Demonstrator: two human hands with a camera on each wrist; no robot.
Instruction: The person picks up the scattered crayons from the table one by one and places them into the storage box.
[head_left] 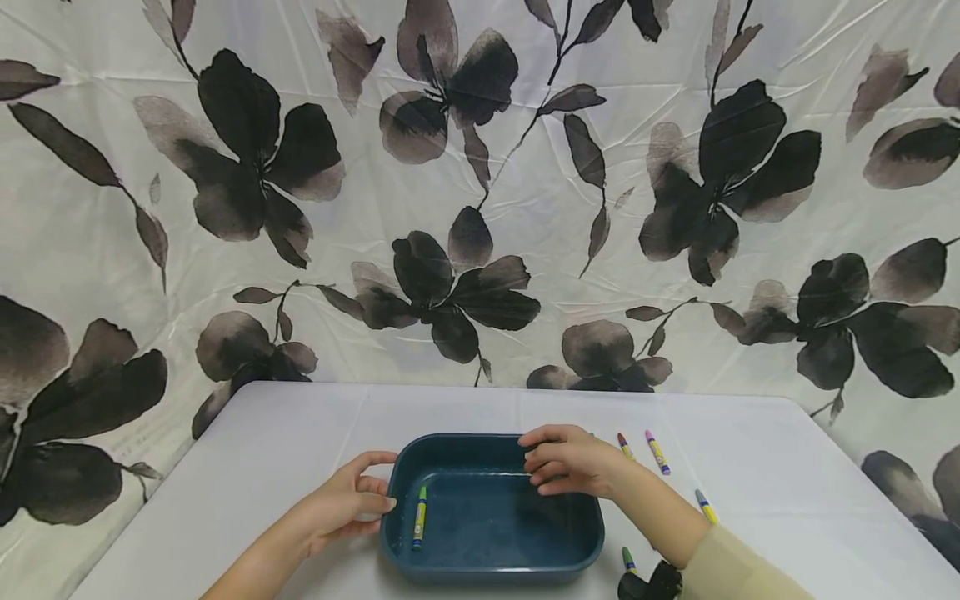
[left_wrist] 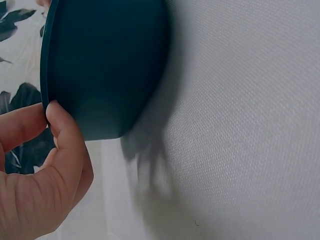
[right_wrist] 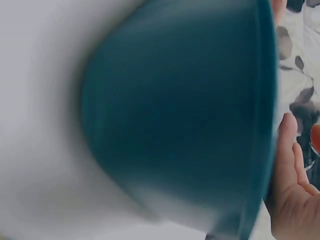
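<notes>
A dark teal rectangular tub [head_left: 495, 533] stands on the white table, with a green crayon [head_left: 419, 518] lying inside near its left wall. At the tub's left end, my left hand [head_left: 348, 498] pinches the rim; the left wrist view shows the thumb [left_wrist: 65, 125] on the outer side. My right hand [head_left: 573, 462] hovers over the tub's right end, fingers loosely bent and spread, with nothing in them. In the right wrist view that hand [right_wrist: 295, 195] appears beyond the tub's rim [right_wrist: 267, 100].
Loose crayons lie to the tub's right: a red one [head_left: 626, 446], a pink one [head_left: 657, 452], a greyish-blue one [head_left: 706, 506] and a green one [head_left: 628, 560]. A black object [head_left: 651, 583] sits by the right sleeve [head_left: 738, 567]. Floral cloth [head_left: 480, 208] hangs behind the table [head_left: 300, 417].
</notes>
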